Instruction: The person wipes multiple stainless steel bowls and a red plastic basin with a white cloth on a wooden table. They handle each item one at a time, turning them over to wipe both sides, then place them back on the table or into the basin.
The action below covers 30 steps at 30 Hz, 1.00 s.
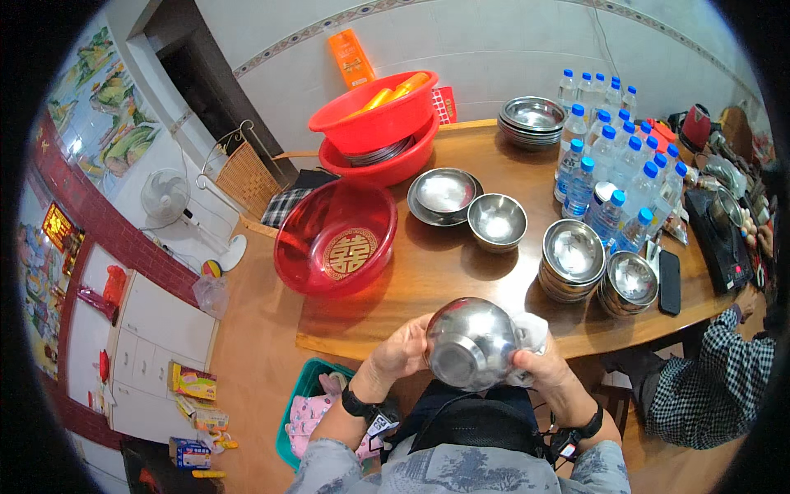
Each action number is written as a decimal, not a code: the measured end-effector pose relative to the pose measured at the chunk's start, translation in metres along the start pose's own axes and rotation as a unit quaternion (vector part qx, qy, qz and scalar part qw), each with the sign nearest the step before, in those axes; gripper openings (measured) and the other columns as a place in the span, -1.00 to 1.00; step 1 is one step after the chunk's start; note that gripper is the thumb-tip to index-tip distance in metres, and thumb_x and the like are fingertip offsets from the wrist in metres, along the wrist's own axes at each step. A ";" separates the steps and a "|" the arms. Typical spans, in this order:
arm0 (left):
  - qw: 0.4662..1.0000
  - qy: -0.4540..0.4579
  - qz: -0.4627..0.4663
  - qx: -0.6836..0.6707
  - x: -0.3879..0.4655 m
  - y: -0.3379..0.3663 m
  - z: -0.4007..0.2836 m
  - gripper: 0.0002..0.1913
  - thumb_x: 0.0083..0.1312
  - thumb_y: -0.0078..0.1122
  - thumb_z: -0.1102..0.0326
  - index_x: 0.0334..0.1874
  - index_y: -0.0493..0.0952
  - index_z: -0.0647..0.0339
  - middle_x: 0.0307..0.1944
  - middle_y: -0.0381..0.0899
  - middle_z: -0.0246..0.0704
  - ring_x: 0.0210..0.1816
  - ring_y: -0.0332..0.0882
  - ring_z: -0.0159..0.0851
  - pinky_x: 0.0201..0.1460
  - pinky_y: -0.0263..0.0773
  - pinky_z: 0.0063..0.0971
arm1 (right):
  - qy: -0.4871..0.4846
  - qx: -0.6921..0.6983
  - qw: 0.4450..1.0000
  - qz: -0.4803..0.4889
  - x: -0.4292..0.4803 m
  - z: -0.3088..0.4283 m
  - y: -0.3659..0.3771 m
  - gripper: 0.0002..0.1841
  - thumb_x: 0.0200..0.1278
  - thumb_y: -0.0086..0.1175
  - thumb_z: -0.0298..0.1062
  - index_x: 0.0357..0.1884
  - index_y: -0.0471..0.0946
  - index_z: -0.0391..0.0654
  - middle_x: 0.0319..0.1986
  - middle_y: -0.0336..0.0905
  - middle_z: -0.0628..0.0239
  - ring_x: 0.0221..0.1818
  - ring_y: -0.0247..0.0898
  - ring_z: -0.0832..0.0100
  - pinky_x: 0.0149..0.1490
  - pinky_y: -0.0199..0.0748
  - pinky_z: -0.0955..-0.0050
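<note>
A shiny stainless steel bowl [470,336] is tilted in front of me with its base facing me. My left hand [405,349] grips its left side. On the right side, my right hand [543,364] holds the bowl together with a crumpled white cloth [532,336], partly hidden behind the bowl. Beyond, on the wooden table, stands a single steel bowl [497,219] beside a steel dish [445,191] resting in a wider one. To the right are a taller stack of steel bowls [572,259] and a shorter stack [628,284].
A red basin [336,247] overhangs the left end of the table [518,315]. Behind it sit nested red basins [373,111]. Steel plates [532,120], several water bottles [617,154], a phone [669,281] and an induction cooker [719,241] lie right. Another person [710,383] sits nearby.
</note>
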State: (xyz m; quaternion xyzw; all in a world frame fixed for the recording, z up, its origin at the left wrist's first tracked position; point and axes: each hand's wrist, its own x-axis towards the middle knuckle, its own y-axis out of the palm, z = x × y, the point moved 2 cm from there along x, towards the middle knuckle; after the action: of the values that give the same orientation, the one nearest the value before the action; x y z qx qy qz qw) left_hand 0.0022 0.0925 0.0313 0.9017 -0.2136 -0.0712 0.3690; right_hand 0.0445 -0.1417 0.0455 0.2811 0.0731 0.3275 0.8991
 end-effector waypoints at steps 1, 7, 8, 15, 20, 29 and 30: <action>1.000 0.003 -0.011 0.013 -0.003 -0.002 -0.001 -0.06 0.20 0.48 0.07 0.52 0.15 0.34 0.35 0.45 -0.19 0.31 0.48 -0.23 0.34 0.43 -0.31 | -0.005 -0.014 1.000 -0.009 0.001 0.003 -0.002 -0.55 0.15 0.42 -0.20 -0.02 0.54 -0.23 -0.34 0.57 0.41 -0.39 0.42 0.64 -0.34 0.38 0.63; 0.965 0.062 -0.083 0.241 0.002 0.016 -0.008 -0.34 0.23 0.43 0.41 0.37 0.37 0.32 0.23 0.56 -0.28 0.23 0.53 -0.33 0.35 0.39 -0.37 | -0.268 -0.307 0.898 -0.166 0.011 0.015 0.013 -0.46 0.25 0.31 -0.16 0.15 0.42 -0.25 -0.08 0.46 0.24 -0.08 0.46 0.42 0.02 0.46 0.47; 0.923 0.021 -0.072 0.376 0.008 0.022 -0.005 -0.48 0.31 0.29 0.50 0.32 0.42 0.29 0.13 0.61 -0.36 0.15 0.56 -0.40 0.24 0.45 -0.38 | -0.275 -0.362 0.885 -0.101 0.009 0.013 0.021 -0.32 0.23 0.28 -0.12 0.30 0.34 -0.27 0.08 0.36 0.14 0.22 0.27 0.25 0.33 0.23 0.23; 0.812 0.121 -0.021 0.570 0.021 0.053 0.010 -0.63 0.24 0.36 0.36 0.00 0.46 0.37 -0.28 0.67 -0.08 -0.20 0.71 -0.13 -0.18 0.54 -0.25 | -0.359 -0.512 0.780 -0.033 0.016 0.009 0.024 -0.54 0.09 0.28 -0.07 0.04 0.69 -0.05 0.17 0.43 -0.02 0.30 0.22 -0.14 0.40 0.13 -0.09; 0.866 0.083 0.054 0.491 0.018 0.065 -0.001 -0.73 0.31 0.31 0.39 -0.09 0.46 0.39 -0.41 0.61 -0.17 -0.34 0.68 -0.24 -0.28 0.52 -0.34 | -0.242 -0.271 0.930 -0.063 0.024 0.018 -0.003 -0.44 0.43 -0.02 0.08 -0.04 0.66 -0.33 -0.05 0.65 0.00 0.07 0.53 0.16 0.22 0.40 0.23; 0.926 0.214 0.041 0.307 0.010 0.051 0.019 -0.46 0.33 0.31 0.48 0.34 0.35 0.30 0.00 0.58 -0.38 -0.10 0.55 -0.46 -0.04 0.51 -0.51 | -0.006 0.317 0.944 -0.086 0.024 -0.032 0.001 -0.35 0.47 -0.19 0.30 0.22 0.48 -0.09 0.08 0.59 0.25 0.13 0.54 0.27 0.21 0.54 0.17; 0.909 0.242 0.045 0.336 0.013 0.049 0.020 -0.46 0.30 0.35 0.46 0.30 0.37 0.30 0.00 0.59 -0.32 -0.08 0.58 -0.38 -0.03 0.52 -0.43 | 0.017 0.299 0.948 -0.109 0.026 -0.039 0.002 -0.36 0.50 -0.20 0.28 0.25 0.46 -0.08 0.10 0.58 0.25 0.13 0.53 0.28 0.21 0.54 0.18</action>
State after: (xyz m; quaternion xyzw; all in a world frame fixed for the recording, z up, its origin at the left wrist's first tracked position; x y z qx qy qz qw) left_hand -0.0077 0.0431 0.0516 0.9514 -0.1699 0.2415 0.0879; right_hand 0.0510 -0.1060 0.0152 0.5220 0.2135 0.1953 0.8024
